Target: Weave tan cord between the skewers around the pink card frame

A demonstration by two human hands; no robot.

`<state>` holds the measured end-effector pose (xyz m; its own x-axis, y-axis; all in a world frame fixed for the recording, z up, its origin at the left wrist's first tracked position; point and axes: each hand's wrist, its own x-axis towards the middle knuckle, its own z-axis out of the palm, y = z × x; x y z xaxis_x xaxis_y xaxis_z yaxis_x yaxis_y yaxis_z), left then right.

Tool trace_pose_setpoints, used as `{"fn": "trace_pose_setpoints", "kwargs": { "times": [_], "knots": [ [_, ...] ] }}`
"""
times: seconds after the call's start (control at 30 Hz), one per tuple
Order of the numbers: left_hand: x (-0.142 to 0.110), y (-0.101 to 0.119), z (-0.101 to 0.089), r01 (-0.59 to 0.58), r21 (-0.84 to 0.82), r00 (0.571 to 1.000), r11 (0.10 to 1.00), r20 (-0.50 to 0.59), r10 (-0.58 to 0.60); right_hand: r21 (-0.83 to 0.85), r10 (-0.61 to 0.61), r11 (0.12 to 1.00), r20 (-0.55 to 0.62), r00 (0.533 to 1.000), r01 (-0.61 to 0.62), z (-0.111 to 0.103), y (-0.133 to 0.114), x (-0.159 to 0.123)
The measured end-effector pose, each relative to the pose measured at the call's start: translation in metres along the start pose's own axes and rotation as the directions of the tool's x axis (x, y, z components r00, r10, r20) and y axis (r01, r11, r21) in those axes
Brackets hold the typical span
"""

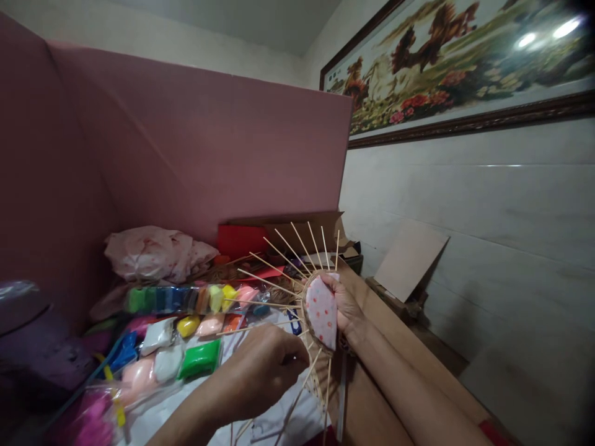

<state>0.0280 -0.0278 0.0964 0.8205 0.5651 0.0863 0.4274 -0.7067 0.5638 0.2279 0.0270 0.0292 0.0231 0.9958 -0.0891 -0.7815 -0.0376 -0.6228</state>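
A flat base covered in pale pink dotted fabric [320, 313] stands tilted in front of me. Thin wooden sticks [279, 254] fan out all around it, and brown cord [305, 303] runs along its rim. My right hand [346, 303] grips the base at its right edge, thumb on the fabric and the other fingers mostly hidden behind. At the lower left rim is my left hand [264, 365], palm down, with fingers curled together close to the sticks. Whatever its fingertips pinch is hidden.
Bags of coloured clay [199, 359] cover the table on the left, near a bundled dotted cloth [155, 251]. Red card [242, 241] and cardboard lie at the back. A brown board [381, 371] runs along the right, beside the wall and a leaning panel [411, 260].
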Motion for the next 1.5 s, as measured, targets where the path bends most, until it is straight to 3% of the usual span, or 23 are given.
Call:
{"fn": "trace_pose_setpoints", "kwargs": {
  "times": [0.27,0.4,0.57,0.63,0.77,0.9,1.13,1.33,1.5],
  "knots": [
    [0.0,-0.002,0.001,0.017,0.022,0.999,1.0,-0.049,-0.016,0.086,-0.032,0.996,-0.004,0.999,0.032,0.001,-0.003,-0.001],
    [-0.003,-0.008,-0.005,0.024,0.073,0.995,0.997,-0.099,-0.017,0.039,-0.008,0.999,0.001,1.0,0.008,-0.005,-0.007,0.002],
    [-0.009,-0.016,-0.022,0.133,0.155,0.976,0.979,-0.192,-0.102,0.05,-0.083,0.995,0.022,0.996,0.081,-0.01,-0.009,0.005],
    [-0.012,-0.017,-0.031,0.171,0.197,0.961,0.965,-0.25,-0.12,0.039,-0.048,0.998,0.018,0.999,0.047,-0.008,-0.009,0.003],
    [-0.013,-0.021,-0.046,0.157,0.269,0.933,0.95,-0.357,-0.053,0.056,-0.025,0.998,-0.028,0.999,0.026,-0.004,-0.009,-0.001],
    [-0.012,-0.032,-0.053,0.133,0.223,0.912,0.966,-0.409,-0.031,0.07,-0.05,0.996,-0.019,0.999,0.051,-0.001,-0.009,-0.004],
    [-0.015,-0.044,-0.061,0.094,-0.129,0.943,0.987,-0.307,-0.13,0.06,-0.053,0.997,-0.004,0.999,0.053,-0.002,-0.01,-0.005],
    [-0.013,-0.058,-0.069,0.167,-0.417,0.934,0.893,-0.222,-0.279,0.083,-0.046,0.995,-0.019,0.999,0.047,0.0,-0.012,-0.007],
    [-0.001,-0.081,-0.05,0.197,-0.439,0.97,0.877,-0.041,-0.239,0.106,-0.099,0.989,-0.006,0.995,0.099,-0.001,-0.011,-0.007]
  ]
}}
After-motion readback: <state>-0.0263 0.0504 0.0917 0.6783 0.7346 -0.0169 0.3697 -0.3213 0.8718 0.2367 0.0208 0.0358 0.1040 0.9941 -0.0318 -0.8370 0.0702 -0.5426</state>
